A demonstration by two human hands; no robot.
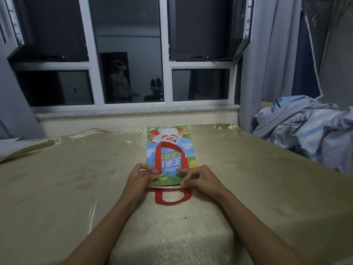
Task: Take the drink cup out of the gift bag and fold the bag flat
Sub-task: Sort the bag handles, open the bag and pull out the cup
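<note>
The colourful gift bag [170, 148] lies flat on the table, its mouth toward me. One red handle [168, 155] is folded back over the bag's printed face; the other red handle [172, 197] sticks out toward me. My left hand [140, 180] pinches the near left corner of the bag's mouth. My right hand [198, 179] pinches the near right edge, its fingers pressing on the printed face. No drink cup is in view.
A shiny beige cloth covers the table [76, 178], with a fuzzy white pad [172, 236] under my forearms. A heap of blue and grey clothes [305, 129] lies at the right. The window sill [133, 111] runs behind the table.
</note>
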